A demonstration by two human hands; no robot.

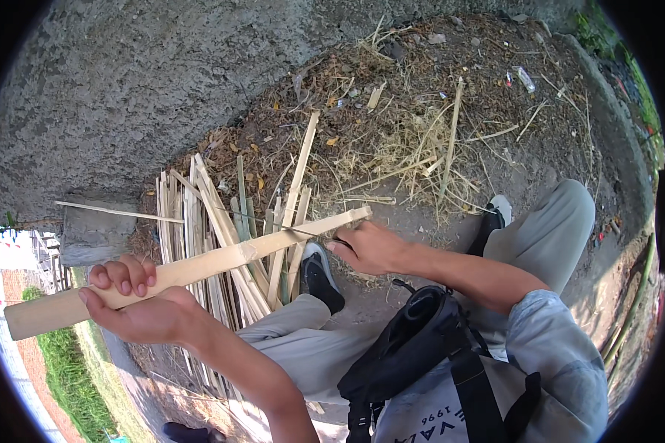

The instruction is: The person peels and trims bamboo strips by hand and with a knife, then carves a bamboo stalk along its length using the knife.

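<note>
A long pale bamboo slat (207, 266) slants across in front of me, its wide end at the left and its narrow end at the right. A joint ring crosses it near the middle. My left hand (144, 306) is closed around the wide part, palm up, fingers curled over the upper edge. By the narrow end, my right hand (369, 247) is closed on what looks like a knife, its handle mostly hidden in the fingers. The thin dark knife blade (300, 232) lies across the slat, edge-on to the view.
Many split bamboo strips (188, 221) lie in a heap beneath the slat. Shavings (414, 151) and litter cover the dirt by a rough grey wall (148, 81). My shoes (320, 277) rest on the ground, and a black bag (403, 347) hangs at my front.
</note>
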